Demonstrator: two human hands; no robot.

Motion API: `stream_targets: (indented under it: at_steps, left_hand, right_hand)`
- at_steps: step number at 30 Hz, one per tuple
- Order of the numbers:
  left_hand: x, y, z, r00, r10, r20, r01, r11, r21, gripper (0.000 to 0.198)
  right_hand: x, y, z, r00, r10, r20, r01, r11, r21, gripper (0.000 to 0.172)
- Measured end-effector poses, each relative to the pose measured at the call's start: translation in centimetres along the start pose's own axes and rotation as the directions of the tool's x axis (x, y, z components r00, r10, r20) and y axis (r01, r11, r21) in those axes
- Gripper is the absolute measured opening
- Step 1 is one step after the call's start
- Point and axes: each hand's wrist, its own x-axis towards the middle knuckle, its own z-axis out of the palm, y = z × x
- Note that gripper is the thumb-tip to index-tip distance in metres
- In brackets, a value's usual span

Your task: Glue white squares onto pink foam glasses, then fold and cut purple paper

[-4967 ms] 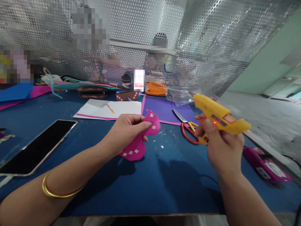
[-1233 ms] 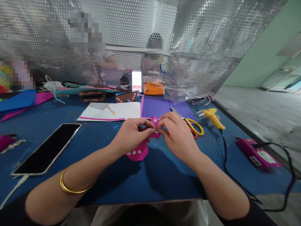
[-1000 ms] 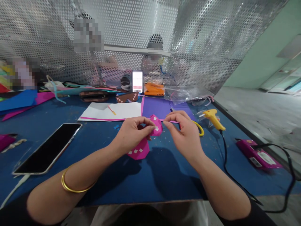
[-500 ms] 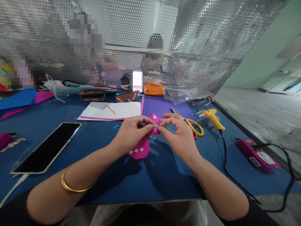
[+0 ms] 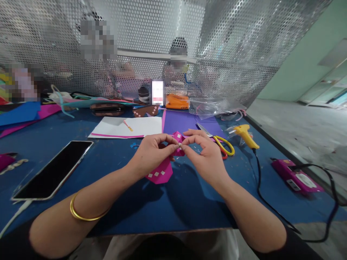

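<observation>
1. Probably light, thin and easily creased, to judge by the pink cutout [image 5: 164, 167] over the near middle of the blue table [image 5: 189, 209]; best taken by plain edges, off the pale diamonds [image 5: 156, 174]
2. Clamped on its far lobe with the left hand [image 5: 146, 153], thumb on top
3. Touching that lobe with the right hand [image 5: 204, 155], thumb and forefinger close together; cannot tell whether gripping anything
4. Farther right, scissors [image 5: 225, 145] and yellow glue gun [image 5: 245, 136]

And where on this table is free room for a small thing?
Bare: between the phone and left forearm; between both forearms, toward the front edge; between the right forearm and glue gun. Crowded: the far side, with white paper, purple sheet, plastic bag.
</observation>
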Motion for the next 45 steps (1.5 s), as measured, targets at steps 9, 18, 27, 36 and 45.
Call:
stream_targets:
  at_steps: [9, 18, 27, 36, 45]
  left_hand:
    - [0.05, -0.01, 0.02, 1.0, 0.014, 0.01, -0.014, 1.0, 0.003, 0.014]
    - [0.08, 0.0, 0.1, 1.0, 0.014, 0.012, -0.014, 1.0, 0.006, 0.015]
    - [0.15, -0.28, 0.11, 0.999, 0.023, -0.048, -0.03, 0.988, -0.149, 0.027]
    - [-0.1, 0.47, 0.22, 0.992, -0.113, 0.052, 0.122, 0.965, -0.233, 0.028]
    - [-0.25, 0.62, 0.25, 0.992, -0.098, 0.08, 0.113, 0.971, -0.212, 0.021]
  right_hand:
    - [0.12, -0.17, -0.05, 0.999, 0.033, -0.017, -0.032, 0.999, 0.032, 0.008]
    - [0.14, -0.27, -0.15, 1.0, -0.005, -0.001, 0.005, 1.0, 0.028, 0.01]
    - [0.64, 0.24, -0.82, 0.99, 0.144, -0.012, -0.141, 0.98, 0.142, 0.009]
    - [0.7, 0.48, -0.43, 0.996, 0.084, -0.014, -0.082, 0.992, 0.097, 0.008]
    - [0.59, 0.4, -0.33, 0.999, 0.02, -0.043, -0.019, 0.999, 0.032, 0.007]
